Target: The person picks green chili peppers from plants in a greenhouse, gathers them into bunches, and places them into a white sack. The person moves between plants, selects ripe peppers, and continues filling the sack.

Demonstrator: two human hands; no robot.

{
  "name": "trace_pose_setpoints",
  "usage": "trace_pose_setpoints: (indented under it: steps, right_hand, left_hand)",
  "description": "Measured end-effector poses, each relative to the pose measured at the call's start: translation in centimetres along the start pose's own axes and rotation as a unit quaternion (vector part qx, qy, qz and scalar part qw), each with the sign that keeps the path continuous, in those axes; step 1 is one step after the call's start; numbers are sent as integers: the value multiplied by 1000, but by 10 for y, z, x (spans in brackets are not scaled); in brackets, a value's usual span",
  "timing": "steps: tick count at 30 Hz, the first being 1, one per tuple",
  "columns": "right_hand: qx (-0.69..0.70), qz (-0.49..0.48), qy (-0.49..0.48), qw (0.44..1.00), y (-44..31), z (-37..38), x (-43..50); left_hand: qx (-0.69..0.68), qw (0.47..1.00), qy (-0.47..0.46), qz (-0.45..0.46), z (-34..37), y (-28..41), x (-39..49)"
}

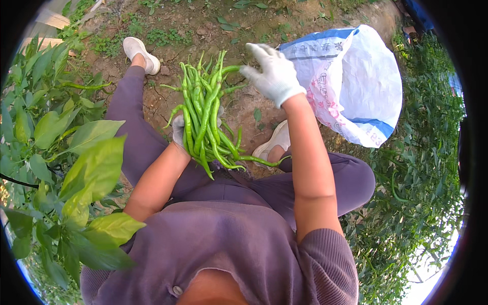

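A large bunch of long green chili peppers [206, 110] lies across my left hand [178, 130], which wears a pale glove and holds the bunch from below; most of its fingers are hidden under the peppers. My right hand [271, 72], in a white knit glove, is raised to the right of the bunch, its fingers somewhat apart and slightly blurred. The curved end of one pepper comes close to its fingertips; whether they touch is unclear. Just beyond that hand, a white woven sack [370, 80] with blue bands and printed writing stands with its mouth open.
Leafy pepper plants [53, 129] crowd the left side, some leaves close to my left arm. More plants [427, 160] line the right. Cracked soil [160, 99] with small weeds lies between my shoes. Pale boards [53, 19] show at the upper left.
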State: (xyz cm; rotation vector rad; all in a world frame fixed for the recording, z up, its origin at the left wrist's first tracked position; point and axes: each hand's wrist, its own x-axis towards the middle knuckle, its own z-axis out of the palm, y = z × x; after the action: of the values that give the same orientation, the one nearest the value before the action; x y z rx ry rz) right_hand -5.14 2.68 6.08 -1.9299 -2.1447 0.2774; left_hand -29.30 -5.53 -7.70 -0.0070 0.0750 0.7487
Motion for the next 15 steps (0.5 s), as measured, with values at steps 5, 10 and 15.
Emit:
trace_pose_setpoints:
  steps: [5, 10, 15]
  right_hand:
    - [161, 46, -193, 967, 36, 63, 24]
    - [232, 86, -102, 963, 49, 53, 28]
    - [141, 224, 70, 962, 56, 65, 43]
  left_hand:
    - [16, 998, 58, -12, 8, -11, 0]
    - [32, 997, 50, -38, 10, -12, 3]
    - [-5, 996, 23, -85, 6, -15, 7]
